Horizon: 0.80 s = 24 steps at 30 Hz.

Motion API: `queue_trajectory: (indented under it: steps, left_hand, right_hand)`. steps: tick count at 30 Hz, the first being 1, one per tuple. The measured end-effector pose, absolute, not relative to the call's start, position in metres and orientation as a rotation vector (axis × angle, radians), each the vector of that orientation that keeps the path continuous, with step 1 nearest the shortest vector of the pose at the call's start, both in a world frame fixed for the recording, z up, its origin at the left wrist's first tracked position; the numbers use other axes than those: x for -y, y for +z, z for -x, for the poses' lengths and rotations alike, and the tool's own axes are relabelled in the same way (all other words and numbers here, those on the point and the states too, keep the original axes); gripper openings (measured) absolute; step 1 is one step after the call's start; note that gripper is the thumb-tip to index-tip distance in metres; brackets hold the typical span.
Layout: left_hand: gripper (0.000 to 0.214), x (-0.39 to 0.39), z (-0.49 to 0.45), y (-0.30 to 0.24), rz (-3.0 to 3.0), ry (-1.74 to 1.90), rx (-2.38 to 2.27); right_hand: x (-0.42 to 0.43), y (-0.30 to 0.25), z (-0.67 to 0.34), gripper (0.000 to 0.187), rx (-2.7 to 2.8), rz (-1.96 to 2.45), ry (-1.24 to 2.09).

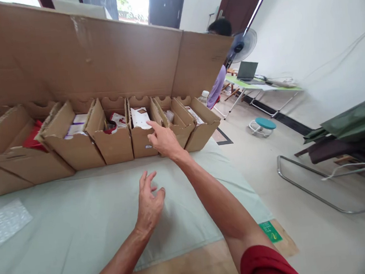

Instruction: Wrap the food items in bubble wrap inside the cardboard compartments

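Note:
My right hand (164, 140) reaches forward to a row of open cardboard bins (119, 144), its fingers at the front rim of the bin that holds a white packet (140, 117); the index finger is stretched out and nothing shows in the hand. My left hand (149, 199) hovers over the pale green table cover (81, 222), fingers loosely curled and apart, holding nothing. Other bins hold a red item (33, 137), white and purple packets (76, 125) and a red and white packet (116, 120).
A tall cardboard sheet (99, 59) stands behind the bins. Bubble wrap (4, 223) lies at the left of the table. To the right are a person in purple (218, 85), a fan (241, 46), a laptop on a table (247, 71), a teal stool (264, 124) and a metal frame (305, 190).

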<state>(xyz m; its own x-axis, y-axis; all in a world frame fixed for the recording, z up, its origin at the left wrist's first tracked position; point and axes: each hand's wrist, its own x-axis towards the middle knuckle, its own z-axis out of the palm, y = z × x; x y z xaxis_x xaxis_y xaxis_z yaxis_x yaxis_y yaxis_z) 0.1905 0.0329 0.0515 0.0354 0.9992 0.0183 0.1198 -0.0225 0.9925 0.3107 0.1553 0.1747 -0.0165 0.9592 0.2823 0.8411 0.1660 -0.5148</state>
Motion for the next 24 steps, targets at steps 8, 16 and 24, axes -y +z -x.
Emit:
queue_trajectory:
  steps: [8,16,24]
  left_hand:
    - [0.055,-0.027,-0.119,0.044,-1.138,1.266,-1.38]
    - [0.073,-0.019,-0.099,0.059,-1.135,1.244,-1.242]
    - [0.057,0.025,-0.096,0.047,-1.25,1.188,-1.265]
  right_hand:
    - [-0.074,0.162,-0.307,0.022,1.852,1.674,0.129]
    - [0.123,0.139,-0.396,0.042,1.713,1.524,0.157]
    - [0.1,0.08,-0.379,0.057,1.443,1.699,0.588]
